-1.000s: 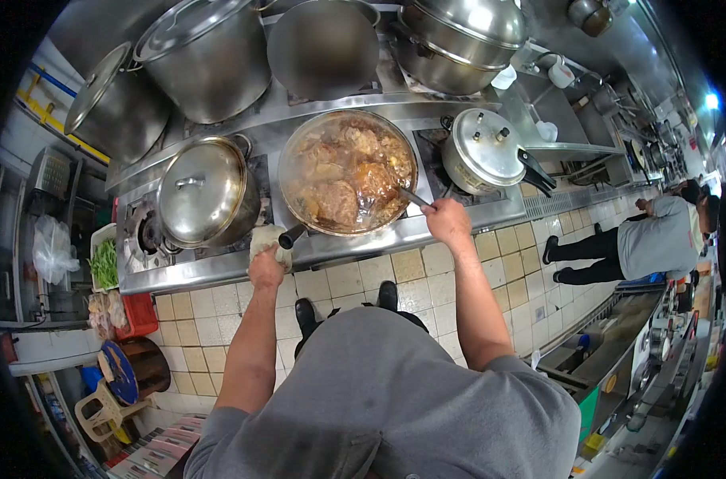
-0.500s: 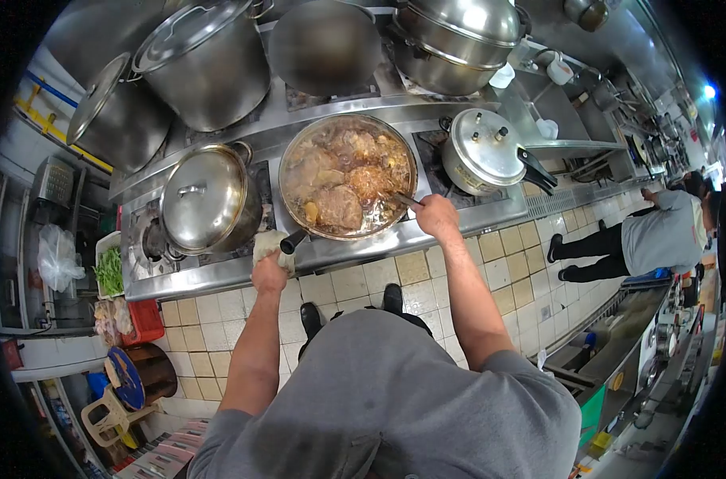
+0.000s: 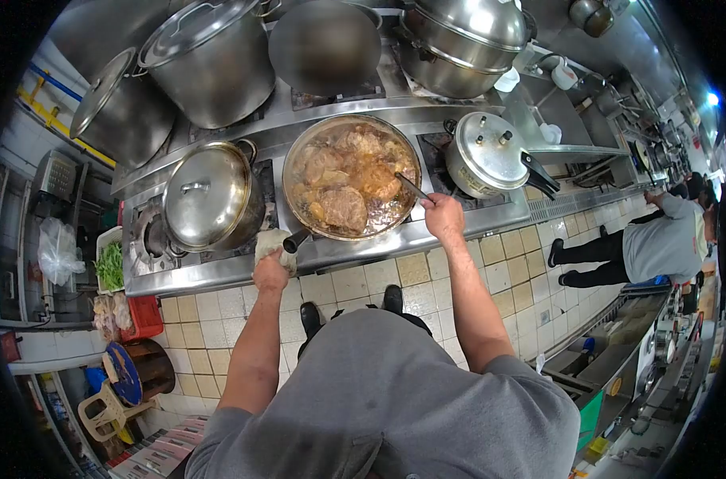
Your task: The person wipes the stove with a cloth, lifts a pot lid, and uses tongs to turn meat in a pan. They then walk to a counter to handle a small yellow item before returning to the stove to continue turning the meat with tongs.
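Observation:
A wide pan (image 3: 286, 195) on the stove holds several large pieces of meat (image 3: 341, 209) in bubbling brown liquid. My right hand (image 3: 444, 217) is closed around the handle of a metal utensil (image 3: 412, 187), whose far end dips among the meat at the pan's right side. At the stove's front edge, my left hand (image 3: 270, 271) grips a pale folded cloth (image 3: 274, 247). The pan's black handle (image 3: 297, 240) sticks out right beside that cloth.
A lidded pot (image 3: 207, 199) stands left of the pan, and a pressure cooker (image 3: 491, 156) with a long black handle stands to its right. Tall stockpots (image 3: 211, 76) and a stacked steamer (image 3: 459, 56) line the back. Another person (image 3: 658, 239) stands far right.
The utensil in my right hand has shifted slightly, its tip now farther up and left in the pan. More of its shaft shows. My left hand stays at the cloth.

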The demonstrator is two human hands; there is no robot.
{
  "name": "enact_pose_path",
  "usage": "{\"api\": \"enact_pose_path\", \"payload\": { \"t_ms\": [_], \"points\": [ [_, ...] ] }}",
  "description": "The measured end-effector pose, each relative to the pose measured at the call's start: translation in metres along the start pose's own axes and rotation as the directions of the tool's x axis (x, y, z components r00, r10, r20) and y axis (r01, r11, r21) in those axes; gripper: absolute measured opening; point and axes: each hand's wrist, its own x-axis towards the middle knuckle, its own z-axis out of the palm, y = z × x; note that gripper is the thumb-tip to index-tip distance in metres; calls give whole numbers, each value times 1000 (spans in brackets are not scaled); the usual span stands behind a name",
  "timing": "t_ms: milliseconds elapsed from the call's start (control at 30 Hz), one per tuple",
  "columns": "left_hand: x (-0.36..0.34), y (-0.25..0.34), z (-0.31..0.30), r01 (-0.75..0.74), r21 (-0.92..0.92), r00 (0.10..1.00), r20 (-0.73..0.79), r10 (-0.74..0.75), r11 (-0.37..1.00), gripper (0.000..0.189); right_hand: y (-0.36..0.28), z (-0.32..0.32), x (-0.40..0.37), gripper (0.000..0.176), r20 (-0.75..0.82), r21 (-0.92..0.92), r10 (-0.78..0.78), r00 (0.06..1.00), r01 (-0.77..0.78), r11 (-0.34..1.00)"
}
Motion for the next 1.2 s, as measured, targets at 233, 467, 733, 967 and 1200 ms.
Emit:
{"api": "enact_pose_path", "payload": {
  "t_ms": [233,467,733,967,1200],
  "points": [
    [0,1,1,-3,-6,1000,1,3,1000,61,-34,-8,10,24,-62,-7,-103,993,103,995],
    [-1,0,0,-7,-11,1000,-14,7,1000,61,-40,-28,5,33,58,-76,-53,997,58,995],
    [-7,4,-5,-47,-18,997,-58,46,999,59,-12,-36,-16,34,236,-207,32,971,19,978],
    [16,-22,36,-186,-14,967,-179,181,982,54,-19,-31,17,35,310,-231,152,938,-81,970],
    [-9,4,4,-157,-37,976,-160,149,987,46,-35,-61,-6,33,393,-207,68,917,17,978]
  ]
}}
